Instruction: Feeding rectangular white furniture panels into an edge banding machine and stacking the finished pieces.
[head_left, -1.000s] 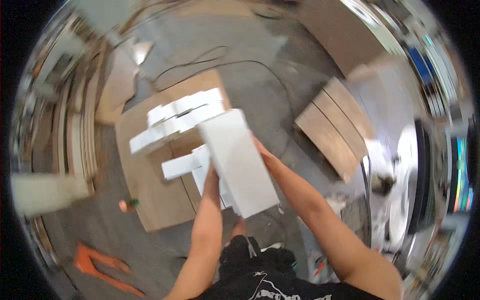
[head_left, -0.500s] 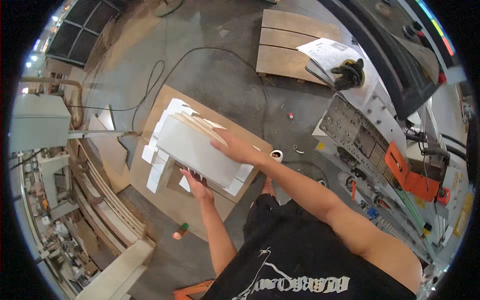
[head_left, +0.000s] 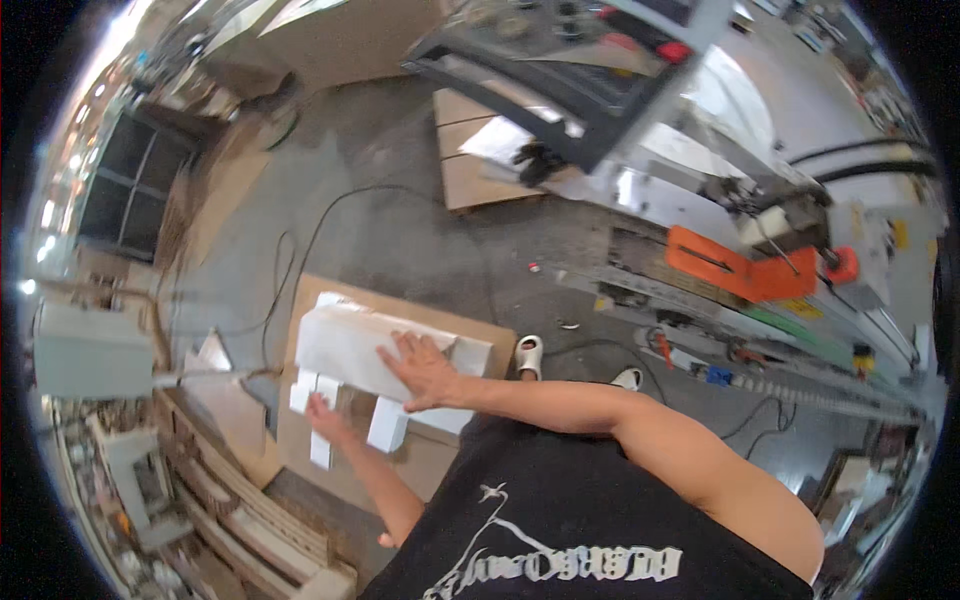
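A white flat panel (head_left: pixel 345 350) lies on a row of white pieces on the brown sheet at the lower middle. My right hand (head_left: pixel 422 370) rests flat on it, fingers spread and open, nothing gripped. My left hand (head_left: pixel 330 418) is just below the panel's left part, beside small white blocks (head_left: pixel 318 390). Motion smears its fingers, so I cannot tell whether they hold anything. Another white block (head_left: pixel 387 424) sits below my right hand. The brown sheet (head_left: pixel 350 478) shows around and under these pieces.
A machine with an orange part (head_left: pixel 710 265) stands at the right. At the back are a wooden pallet (head_left: pixel 452 165) and a dark glove (head_left: pixel 538 162). A cable (head_left: pixel 375 188) curves over the floor. Machinery rails (head_left: pixel 235 490) run along the left.
The panels that both hands held raised and tilted are now down on the white pieces. My right hand has flattened on top; my left hand has come away to the left. The view has turned.
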